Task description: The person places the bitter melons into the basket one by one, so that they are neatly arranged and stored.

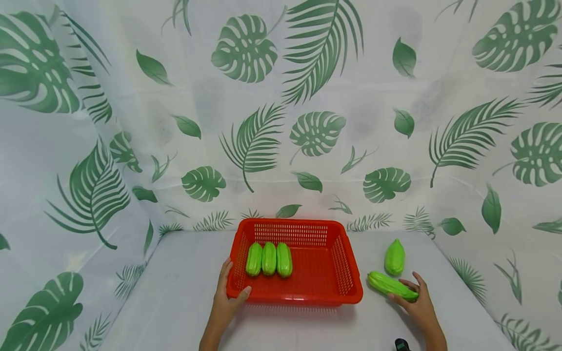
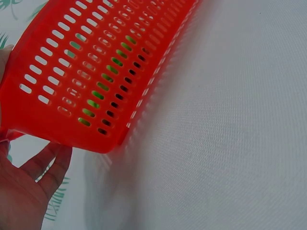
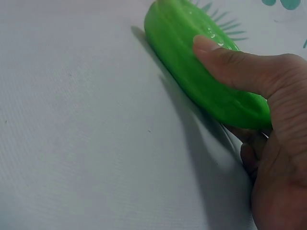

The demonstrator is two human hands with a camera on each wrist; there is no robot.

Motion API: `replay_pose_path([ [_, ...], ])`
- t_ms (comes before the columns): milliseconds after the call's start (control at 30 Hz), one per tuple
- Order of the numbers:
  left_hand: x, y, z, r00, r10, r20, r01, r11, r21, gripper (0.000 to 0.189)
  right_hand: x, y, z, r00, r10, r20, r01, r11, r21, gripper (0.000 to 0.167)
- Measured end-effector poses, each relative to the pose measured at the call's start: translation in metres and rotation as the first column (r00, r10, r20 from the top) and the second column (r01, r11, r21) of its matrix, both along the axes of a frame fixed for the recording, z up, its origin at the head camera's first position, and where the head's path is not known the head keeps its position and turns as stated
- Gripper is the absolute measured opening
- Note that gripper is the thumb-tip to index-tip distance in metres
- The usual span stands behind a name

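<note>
While one green gourd (image 1: 388, 284) is held between the thumb and fingers of the extended right hand (image 1: 417, 303), a second gourd (image 1: 395, 257) lies just beyond those fingertips. Left of them, one red basket (image 1: 303, 297) contains three more gourds (image 1: 269, 258), its near-left corner gripped by the left hand (image 1: 225, 301), thumb and fingers spread.

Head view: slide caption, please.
Left hand holding a red basket with three green vegetables; right hand gripping a fourth, a fifth lying just beyond.
</note>
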State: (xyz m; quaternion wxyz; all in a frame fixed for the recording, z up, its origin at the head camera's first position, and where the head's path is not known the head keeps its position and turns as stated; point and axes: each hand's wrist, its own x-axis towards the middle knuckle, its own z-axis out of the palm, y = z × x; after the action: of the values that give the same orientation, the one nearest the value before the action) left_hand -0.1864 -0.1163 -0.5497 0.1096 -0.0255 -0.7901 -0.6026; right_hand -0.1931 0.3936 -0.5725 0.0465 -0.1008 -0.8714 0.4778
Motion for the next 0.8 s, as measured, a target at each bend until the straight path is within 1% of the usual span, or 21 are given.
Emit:
replay_pose_path([
  [133,0.001,-0.001,0.0,1.0,0.001,0.005,-0.001,1.0,0.0,0.087,0.001,-0.002,0.0,1.0,0.0,0.015,0.0,1.0,-0.006,0.113],
  [267,0.0,0.0,-0.001,1.0,-0.004,-0.008,0.004,1.0,0.003,0.086,0.002,-0.001,0.001,1.0,0.004,0.017,-0.004,1.0,0.003,0.113],
  [600,-0.001,-0.001,-0.001,1.0,-0.012,-0.017,0.012,1.0,0.0,0.085,0.005,0.0,0.003,0.997,0.002,0.082,-0.004,1.0,0.023,0.111],
  [700,-0.001,0.0,-0.001,1.0,-0.01,-0.016,0.01,1.0,0.002,0.085,0.008,0.0,0.004,0.997,-0.016,0.078,0.011,0.999,0.052,0.107],
  [800,0.0,0.0,-0.001,1.0,-0.008,-0.015,0.008,1.0,0.002,0.085,0.012,0.002,0.004,0.997,-0.042,0.065,0.037,0.997,0.066,0.096],
])
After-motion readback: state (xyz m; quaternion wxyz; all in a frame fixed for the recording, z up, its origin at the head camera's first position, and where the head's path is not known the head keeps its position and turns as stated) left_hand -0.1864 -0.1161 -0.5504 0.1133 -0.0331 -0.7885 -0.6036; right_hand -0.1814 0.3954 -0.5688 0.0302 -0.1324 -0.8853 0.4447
